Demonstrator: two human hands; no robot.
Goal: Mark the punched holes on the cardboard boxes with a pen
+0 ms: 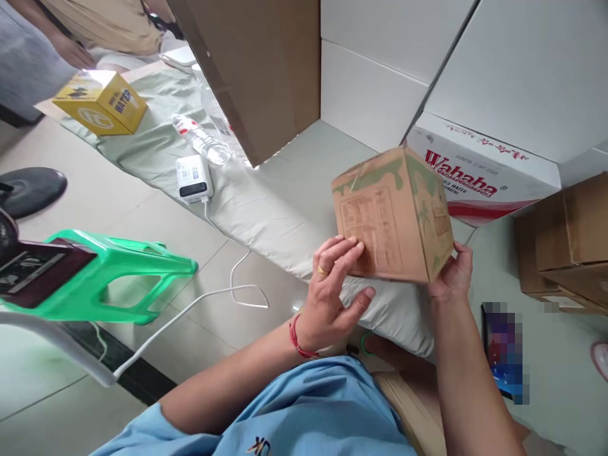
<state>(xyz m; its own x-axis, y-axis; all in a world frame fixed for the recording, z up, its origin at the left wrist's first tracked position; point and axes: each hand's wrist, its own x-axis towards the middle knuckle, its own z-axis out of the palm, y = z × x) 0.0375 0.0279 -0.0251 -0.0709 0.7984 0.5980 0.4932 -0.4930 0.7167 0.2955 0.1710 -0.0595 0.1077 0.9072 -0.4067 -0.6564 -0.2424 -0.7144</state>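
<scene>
A brown cardboard box (pixel 375 221) with green printing is tilted above the cloth-covered surface in front of me. My right hand (pixel 451 272) holds it from below at the near right corner, its fingers partly hidden behind the box. My left hand (pixel 335 285), with a ring and a red string bracelet, rests its fingertips on the box's printed side. Its fingers are stretched out and the thumb stands apart from the box.
Behind stands a white Wahaha carton (pixel 489 171), below stacked white boxes (pixel 375 95). A large cardboard panel (pixel 266 69), plastic bottle (pixel 202 139), white device with a cable (pixel 194 177) and yellow box (pixel 102 104) lie leftward. A green stool (pixel 142 266) stands on the floor; another person sits beyond.
</scene>
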